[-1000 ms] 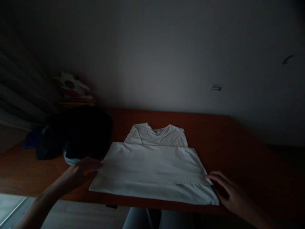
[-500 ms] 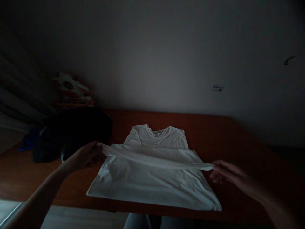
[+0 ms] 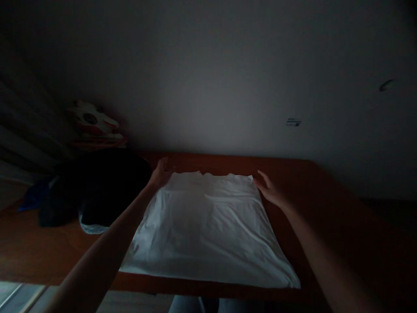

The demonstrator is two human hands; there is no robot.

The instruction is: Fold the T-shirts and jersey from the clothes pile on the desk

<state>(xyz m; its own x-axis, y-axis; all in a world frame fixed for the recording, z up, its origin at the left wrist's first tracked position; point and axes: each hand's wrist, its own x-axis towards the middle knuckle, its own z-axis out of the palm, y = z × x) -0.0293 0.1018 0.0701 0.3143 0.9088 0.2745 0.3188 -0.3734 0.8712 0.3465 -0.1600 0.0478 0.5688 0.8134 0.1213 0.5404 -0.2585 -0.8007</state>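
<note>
A white T-shirt (image 3: 208, 230) lies on the wooden table in front of me, its lower part folded up so that the far edge now covers most of the neckline. At the far left corner of the cloth, my left hand (image 3: 161, 174) has its fingers closed on the edge. My right hand (image 3: 267, 188) pinches the far right corner, thumb raised. Creases run across the right half of the shirt. In the dim light the fingertips of both hands are hard to make out.
A black cloth heap (image 3: 107, 182) lies on the left of the table (image 3: 325, 195), with a blue item (image 3: 34, 195) beside it. Behind it sits a white-and-red toy-like object (image 3: 93, 119). A grey wall (image 3: 208, 87) rises behind the table's far edge.
Both hands have moved away from me and closer together, carrying the shirt's edge to the far end. The neckline and shoulders, visible before, are now mostly covered by cloth.
</note>
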